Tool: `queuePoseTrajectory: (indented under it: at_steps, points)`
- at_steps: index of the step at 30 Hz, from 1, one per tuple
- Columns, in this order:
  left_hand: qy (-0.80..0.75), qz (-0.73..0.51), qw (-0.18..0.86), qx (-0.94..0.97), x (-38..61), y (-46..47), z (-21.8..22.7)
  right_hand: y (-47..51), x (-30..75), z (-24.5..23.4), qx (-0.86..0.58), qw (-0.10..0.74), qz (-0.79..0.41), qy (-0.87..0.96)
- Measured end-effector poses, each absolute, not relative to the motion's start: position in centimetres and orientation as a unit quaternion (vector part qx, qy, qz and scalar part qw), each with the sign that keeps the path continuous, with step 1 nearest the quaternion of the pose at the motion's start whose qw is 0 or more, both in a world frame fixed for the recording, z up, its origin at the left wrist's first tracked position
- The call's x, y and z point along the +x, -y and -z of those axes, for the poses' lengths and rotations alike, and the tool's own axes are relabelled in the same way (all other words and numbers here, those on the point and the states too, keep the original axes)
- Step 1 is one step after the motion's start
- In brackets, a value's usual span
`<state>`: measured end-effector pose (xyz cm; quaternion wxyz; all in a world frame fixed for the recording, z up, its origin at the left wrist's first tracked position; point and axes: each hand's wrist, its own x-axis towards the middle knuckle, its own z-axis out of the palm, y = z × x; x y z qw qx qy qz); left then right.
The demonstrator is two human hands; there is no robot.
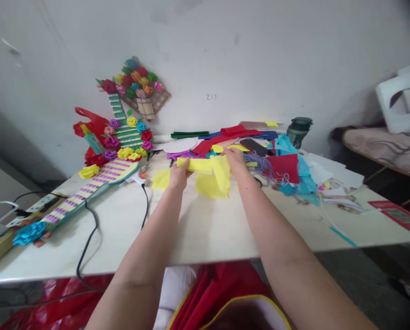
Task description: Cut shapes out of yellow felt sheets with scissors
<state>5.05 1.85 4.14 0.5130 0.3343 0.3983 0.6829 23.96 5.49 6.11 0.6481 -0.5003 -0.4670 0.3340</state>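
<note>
My left hand (179,174) is closed on the left end of a folded strip of yellow crepe paper (200,165). At the other end, my right hand (235,159) pinches the paper, its fingertips partly hidden. A looser yellow flap (221,176) hangs from the strip near my right hand. Below and beside it, thin yellow pieces (161,179) lie on the white table (211,229). Both hands are held just above the tabletop.
Coloured paper strips (230,134), a phone (254,147), purple string (259,166) and a dark bottle (298,130) crowd the back. Flower-decorated guitar shapes (98,181), a glue bottle (94,141) and a black cable (92,229) are at left. Scraps (335,195) lie right.
</note>
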Motion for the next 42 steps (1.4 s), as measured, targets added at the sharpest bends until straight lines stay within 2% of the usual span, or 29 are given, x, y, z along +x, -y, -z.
queuePoseTrajectory:
  at_steps: [6,9,12,17,21,25,29,32,38,42]
  points:
    - [-0.417,-0.642,0.529,0.367,5.3,0.7,-3.2,-4.3,28.8,-6.3,-0.669,0.533,-0.116,0.506]
    - [-0.428,-0.625,0.532,0.379,5.6,1.0,-3.3,-3.3,29.5,-6.2,-0.688,0.528,-0.061,0.494]
    - [-0.442,-0.618,0.526,0.382,5.7,0.9,-3.2,-2.8,28.4,-6.1,-0.634,0.542,-0.022,0.551]
    - [-0.471,-0.639,0.483,0.368,5.5,0.5,-2.3,-1.8,23.5,-6.2,-0.515,0.466,-0.064,0.716]
    - [-0.502,-0.659,0.443,0.342,4.8,0.3,-1.5,-0.1,19.7,-5.5,-0.407,0.361,-0.116,0.831]
    - [-0.499,-0.679,0.410,0.350,4.3,0.1,-1.1,1.0,18.0,-4.2,-0.396,0.287,-0.081,0.869]
    - [-0.470,-0.677,0.428,0.370,4.7,0.2,-1.2,1.0,18.0,-3.3,-0.418,0.308,-0.063,0.852]
    - [-0.432,-0.665,0.475,0.382,5.1,0.5,-1.4,0.6,18.2,-3.0,-0.415,0.349,-0.094,0.835]
    - [-0.376,-0.646,0.514,0.419,5.1,0.6,-1.1,-0.2,18.4,-2.3,-0.403,0.467,-0.266,0.741]
    - [-0.352,-0.657,0.512,0.427,5.1,0.7,-1.1,-0.2,18.6,-2.2,-0.381,0.497,-0.384,0.679]
